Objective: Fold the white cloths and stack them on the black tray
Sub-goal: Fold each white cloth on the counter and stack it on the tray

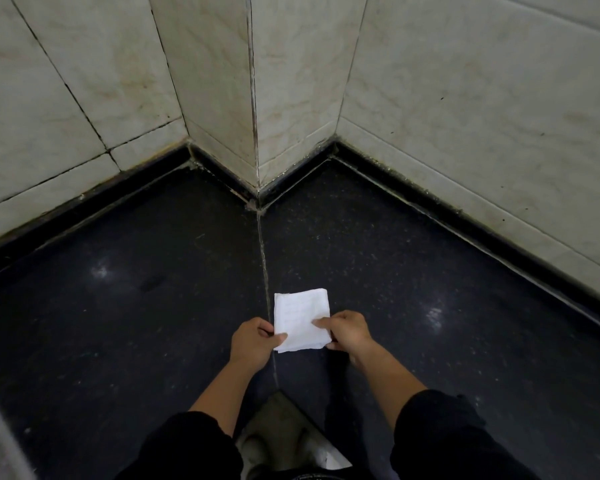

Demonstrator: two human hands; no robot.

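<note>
- Cloth is already a small folded rectangle, near edge pinched from both sides – left hand on the left corner, right hand on the right.
- Two-sided pinch likely keeps the layers square and stops them fanning open.
- It lies low over the black tabletop, along the seam; resting or just lifted – can't tell.
- No tray in view, so stacking is not done yet.

The cloth lies on the surface, in front of the wall corner; left hand grips its left edge, right hand its right.
</note>
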